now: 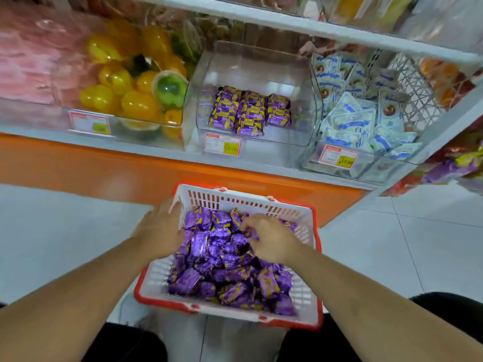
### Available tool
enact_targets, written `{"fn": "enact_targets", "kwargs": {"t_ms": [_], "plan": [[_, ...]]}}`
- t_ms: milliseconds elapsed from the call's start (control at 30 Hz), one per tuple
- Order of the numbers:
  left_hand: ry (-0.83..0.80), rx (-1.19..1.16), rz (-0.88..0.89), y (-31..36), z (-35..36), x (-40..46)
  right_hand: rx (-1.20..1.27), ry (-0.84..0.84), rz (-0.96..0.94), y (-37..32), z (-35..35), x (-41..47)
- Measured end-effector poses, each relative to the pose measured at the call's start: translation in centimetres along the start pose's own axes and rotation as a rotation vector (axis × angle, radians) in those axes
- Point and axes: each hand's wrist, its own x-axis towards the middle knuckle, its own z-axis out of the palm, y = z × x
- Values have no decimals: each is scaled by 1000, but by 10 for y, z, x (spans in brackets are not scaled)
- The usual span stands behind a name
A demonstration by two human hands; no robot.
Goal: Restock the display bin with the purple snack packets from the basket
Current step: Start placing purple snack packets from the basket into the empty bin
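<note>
A white basket with a red rim (pixel 305 318) sits low in front of me, heaped with several purple snack packets (pixel 227 278). My left hand (pixel 159 228) rests on the basket's left rim with its fingers over the edge. My right hand (pixel 269 239) reaches into the pile, fingers curled around packets near the far side. On the shelf above stands a clear display bin (pixel 251 61) holding several purple packets (pixel 249 111) in neat rows at its front.
A bin of yellow and green jelly cups (pixel 125 95) stands left of the display bin. A bin of white and blue pouches (pixel 366 118) stands to its right. Price tags (pixel 222 144) hang on the bin fronts. An orange base panel (pixel 104 171) runs below the shelf.
</note>
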Motion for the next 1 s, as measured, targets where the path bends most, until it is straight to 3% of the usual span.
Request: {"fn": "enact_targets", "kwargs": {"t_ms": [100,200,500,600,700,1000], "plan": [[-159,-73,-89,-12,19,8,-58,-168,107,26,43,2],[-215,-148,-100,-9,30,12,-70,-238,178,45,72,5],[-237,-106,-123,1,28,13,-43,-142,179,54,93,21],[-234,-62,-141,8,16,12,25,-90,164,45,72,20],[-112,-91,-102,25,-6,10,184,-29,147,24,34,18],[139,-570,232,94,-144,4,778,243,-12,-45,-126,-16]]}}
